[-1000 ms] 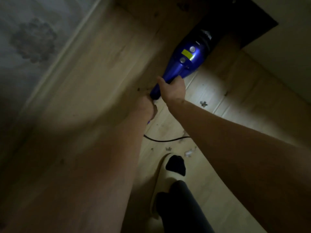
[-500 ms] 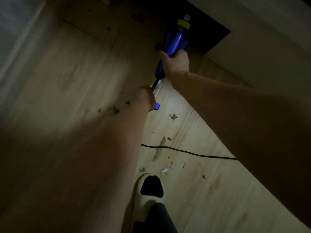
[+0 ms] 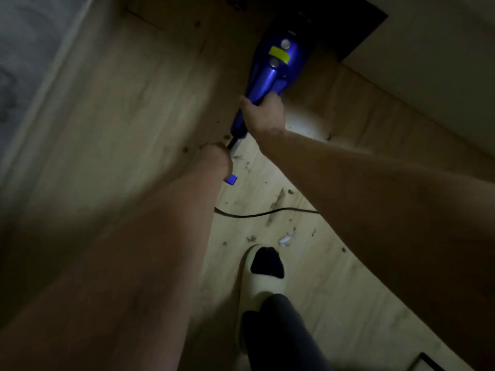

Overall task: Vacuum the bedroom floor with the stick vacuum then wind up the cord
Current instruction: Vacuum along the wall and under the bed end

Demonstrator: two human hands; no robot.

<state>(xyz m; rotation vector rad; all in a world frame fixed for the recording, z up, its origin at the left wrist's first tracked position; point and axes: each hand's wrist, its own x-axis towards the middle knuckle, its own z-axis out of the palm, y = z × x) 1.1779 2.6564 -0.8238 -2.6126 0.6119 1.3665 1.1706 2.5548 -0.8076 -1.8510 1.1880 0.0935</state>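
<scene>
Head view looks down along two bare forearms in a dim room. Her or his right hand [image 3: 263, 113] is wrapped round the blue vacuum [image 3: 278, 65] just below its body, fingers curled on the far side of the grip. Nearer the camera, the left hand [image 3: 217, 159] is closed round the lower end of the handle, with a small blue tip of it poking out beneath the fist. Both hands are clamped on the same tool, one above the other along its length.

From the hands the vacuum slants up and away toward a dark gap [image 3: 342, 25] under a pale piece of furniture [image 3: 428, 62]; its front end is lost in that shadow. On the blue body sit a yellow label and two round grey buttons.

A black cord [image 3: 265, 213] lies across the wooden floor [image 3: 134, 103] between the two forearms, running out of sight behind each arm. Around it the boards are littered with dark crumbs and fluff, and a small white scrap [image 3: 286, 238] lies just beyond the toe of a foot. That foot wears a cream slipper [image 3: 261, 279] with a black sock showing at the open toe, and a dark trouser leg [image 3: 281, 333] rises from it. A bright patch of light falls on the floor just right of the right hand. At far left a pale skirting edge runs along the floor.
</scene>
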